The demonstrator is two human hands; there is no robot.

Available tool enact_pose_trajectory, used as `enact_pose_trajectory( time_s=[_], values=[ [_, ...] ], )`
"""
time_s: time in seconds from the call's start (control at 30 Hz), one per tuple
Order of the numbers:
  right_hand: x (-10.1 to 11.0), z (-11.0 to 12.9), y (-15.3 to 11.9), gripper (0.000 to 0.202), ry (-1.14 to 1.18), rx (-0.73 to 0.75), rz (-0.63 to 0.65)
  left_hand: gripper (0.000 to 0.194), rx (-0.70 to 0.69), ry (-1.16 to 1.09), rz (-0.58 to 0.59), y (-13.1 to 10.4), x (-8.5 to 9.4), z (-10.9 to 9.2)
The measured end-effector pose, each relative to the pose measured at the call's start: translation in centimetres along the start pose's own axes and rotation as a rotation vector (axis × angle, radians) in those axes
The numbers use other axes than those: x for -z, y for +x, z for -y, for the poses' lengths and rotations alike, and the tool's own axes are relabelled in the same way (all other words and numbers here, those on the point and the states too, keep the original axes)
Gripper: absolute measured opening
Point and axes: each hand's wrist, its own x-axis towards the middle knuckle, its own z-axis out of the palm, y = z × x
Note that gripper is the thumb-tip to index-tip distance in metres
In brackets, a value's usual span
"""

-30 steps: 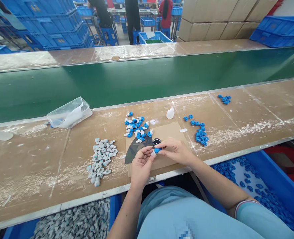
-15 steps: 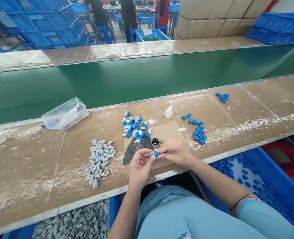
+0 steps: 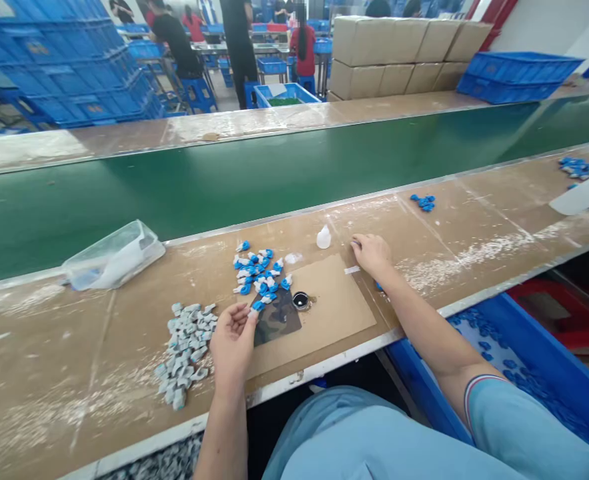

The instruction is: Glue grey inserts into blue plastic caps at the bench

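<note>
Piece (image 3: 257,307) in left hand (image 3: 232,339), one bottle (image 3: 324,237), one dish (image 3: 301,301)

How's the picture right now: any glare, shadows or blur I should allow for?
Head view: patchy sheen and darker bands on the green belt; a bright highlight inside the small black cup; the workers beyond the belt look soft; things near the frame edges look stretched.

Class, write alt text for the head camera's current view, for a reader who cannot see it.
A person's left hand holds a small blue-and-white piece near a cluster of similar pieces, while the right hand is over the bench, right of a white bottle. Grey pieces lie piled at left; a green belt runs behind.
</note>
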Motion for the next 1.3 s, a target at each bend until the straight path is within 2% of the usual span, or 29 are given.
enact_pose_trajectory(
  time_s=[0.17, 0.27, 0.37, 0.53, 0.7, 0.87, 0.97, 1.1, 1.2, 1.3],
  values=[
    [-1.2, 0.0, 0.2, 0.022, -0.032, 0.018, 0.029, 0.027, -0.069, 0.021, -0.045, 3.4, -0.4, -0.4],
    [-1.5, -0.2, -0.2, 0.024, -0.006, 0.034, 0.008, 0.027, -0.143, 0.042, -0.052, 3.8, -0.8, -0.6],
    [-1.5, -1.0, -0.8, 0.019, 0.13, 0.1, -0.046, 0.028, -0.198, 0.139, -0.081, 2.4, 0.0, -0.4],
    [-1.4, -1.7, -2.7, 0.017, 0.519, 0.193, -0.053, 0.024, -0.293, 0.475, -0.174, -0.8, 3.3, 0.0],
    [-0.7, 0.0, -5.2, 0.027, 0.699, 0.329, -0.002, 0.018, -0.254, 0.687, -0.211, -2.5, 6.7, 0.3],
    [-0.1, 1.8, -6.8, 0.025, 0.764, 0.426, 0.042, 0.015, -0.228, 0.876, -0.142, -3.9, 8.9, 0.3],
    [-0.1, 2.3, -7.1, 0.025, 0.797, 0.448, 0.073, 0.023, -0.172, 0.9, -0.078, -4.3, 9.4, 0.5],
    [-0.4, 2.9, -7.2, 0.025, 0.843, 0.443, 0.133, 0.026, -0.136, 0.926, -0.051, -3.9, 9.4, 0.7],
    [-0.4, 3.5, -7.4, 0.024, 0.861, 0.443, 0.136, 0.02, -0.195, 0.928, -0.023, -3.5, 9.4, 0.8],
    [0.0, 4.2, -7.6, 0.02, 0.801, 0.513, 0.105, 0.016, -0.27, 0.893, -0.016, -3.5, 9.0, 0.9]
  ],
)
